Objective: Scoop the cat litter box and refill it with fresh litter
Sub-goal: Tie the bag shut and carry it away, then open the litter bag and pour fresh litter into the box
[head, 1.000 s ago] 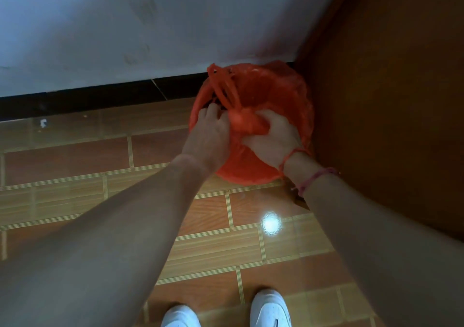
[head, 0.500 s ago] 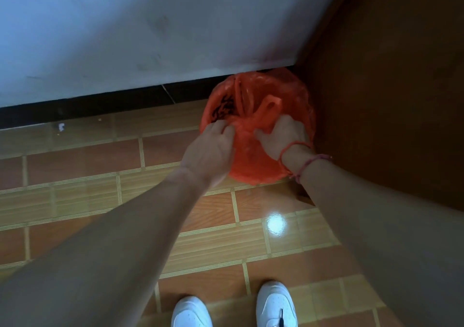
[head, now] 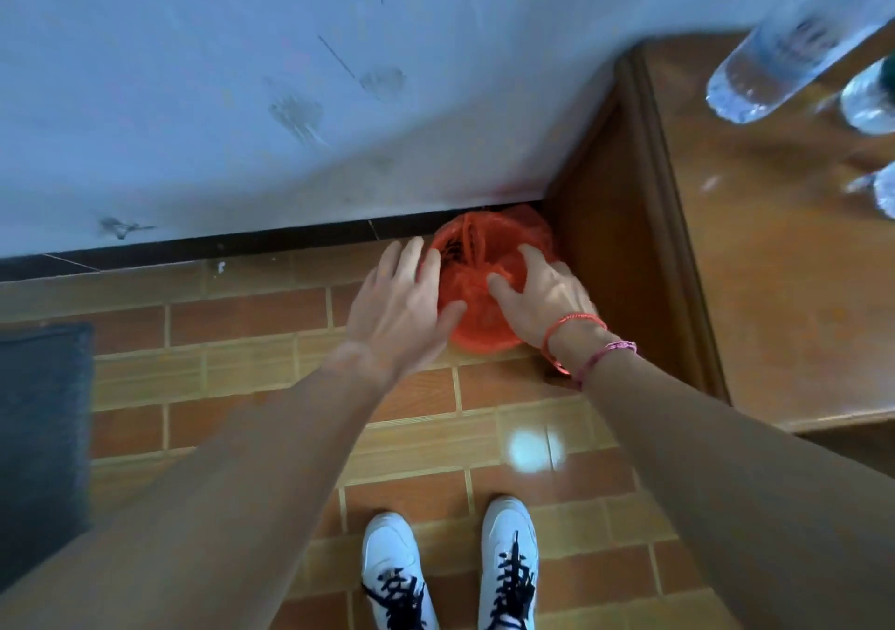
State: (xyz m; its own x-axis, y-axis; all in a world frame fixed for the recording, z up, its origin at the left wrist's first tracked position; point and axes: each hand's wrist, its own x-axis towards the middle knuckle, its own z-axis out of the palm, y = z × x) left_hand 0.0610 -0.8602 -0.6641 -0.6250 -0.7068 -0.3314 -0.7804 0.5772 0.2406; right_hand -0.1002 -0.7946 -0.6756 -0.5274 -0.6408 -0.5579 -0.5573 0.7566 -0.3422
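An orange-red plastic bag [head: 477,305] sits on the tiled floor in the corner between the white wall and a wooden cabinet. Dark bits show inside its gathered top. My left hand [head: 402,302] hovers at the bag's left side with fingers spread and straight, holding nothing. My right hand [head: 542,298] lies over the bag's right side, fingers loosely extended onto the plastic. Red string bracelets circle the right wrist. No litter box or scoop is in view.
A wooden cabinet [head: 775,290] stands on the right with clear plastic bottles [head: 784,48] on top. The white wall [head: 290,97] with a black skirting runs behind. A dark mat [head: 43,436] lies at the left edge. My white shoes [head: 450,566] stand below.
Both hands have let go of the bag's gathered top and opened. The camera has pulled back and up, bringing the cabinet top, bottles and dark mat into view.
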